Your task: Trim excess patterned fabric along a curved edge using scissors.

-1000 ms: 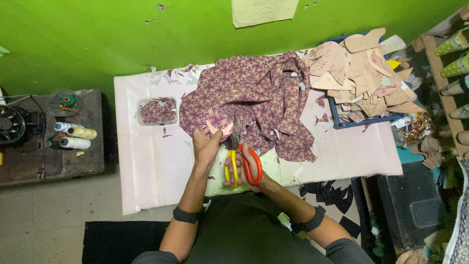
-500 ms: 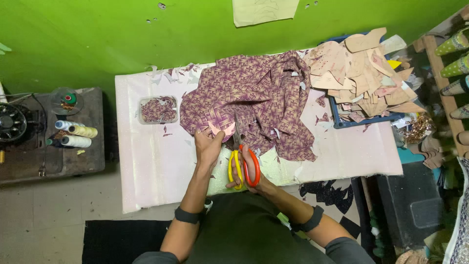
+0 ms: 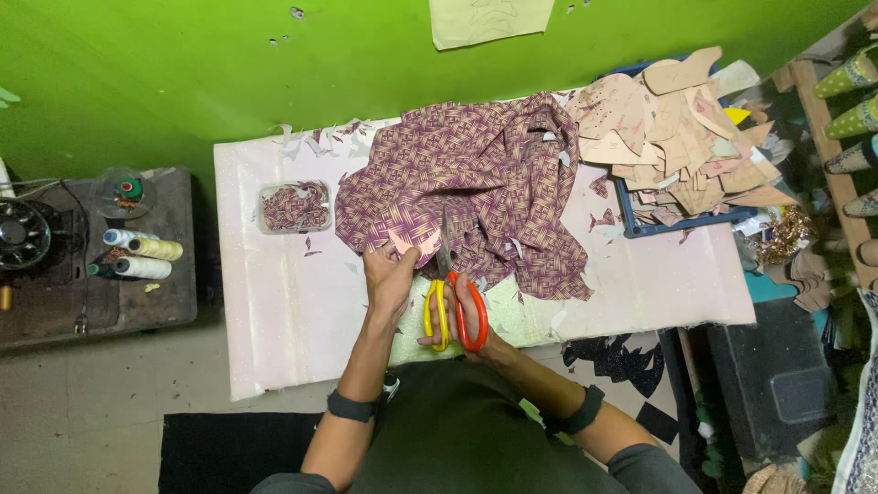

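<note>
Since a second ago: hands and scissors sit in nearly the same spot; the left hand has crept slightly toward the cloth edge, and the blades point up into the fabric as before.
Head view, left hand: left hand (image 3: 391, 274) pinches the near edge of the purple patterned cloth (image 3: 476, 187), fingers closed on a pale pink piece (image 3: 416, 243) laid against it.
Head view, right hand: right hand (image 3: 466, 320) is wrapped through the handles of the scissors (image 3: 445, 302), one yellow loop, one orange; blades look close together, tip buried in the cloth.
Where the cloth is: spread in a rumpled heap across the middle of the pale table (image 3: 274, 320), reaching its far edge.
Progress: a clear tub (image 3: 294, 206) of cut purple bits says some cutting is done; most of the cloth looks whole, so I judge plenty is left.
Count: one pair of scissors, one cloth, one tub, one blue tray (image 3: 681, 222) heaped with tan card shapes (image 3: 681, 128), too many to count.
Side bench: thread spools (image 3: 142, 256), roughly four, on the dark bench at left.
</note>
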